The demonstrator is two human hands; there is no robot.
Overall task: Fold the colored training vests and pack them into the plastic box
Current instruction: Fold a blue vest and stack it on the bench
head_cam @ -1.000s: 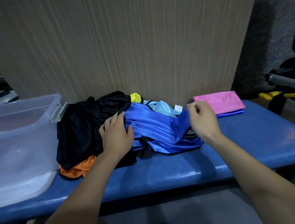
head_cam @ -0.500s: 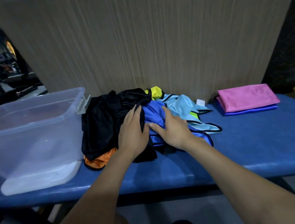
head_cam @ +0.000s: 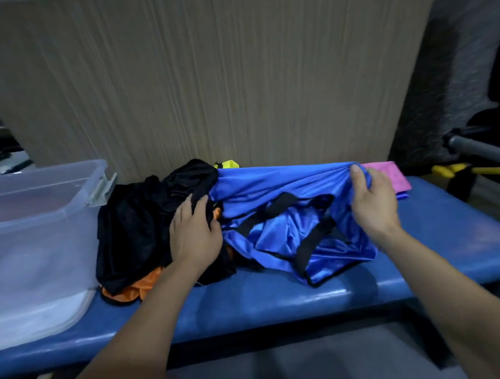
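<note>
At frame left, the plastic box (head_cam: 35, 212) seemed empty; the right hand (head_cam: 371, 202) gripped the blue vest (head_cam: 275, 187), the left hand (head_cam: 194, 232) pressed flat on the black vest (head_cam: 138, 225).

Right hand (head_cam: 374, 203): now gripping the shiny blue black-trimmed training vest (head_cam: 286, 216), lifting it rightward, off the pile.
Blue vest: spreading open, covering the light-blue vest.
Left hand (head_cam: 194, 234): pressing the black fabric heap (head_cam: 144, 224).

One head-worn camera looks forward and down, close over the blue bench (head_cam: 281, 300).
</note>
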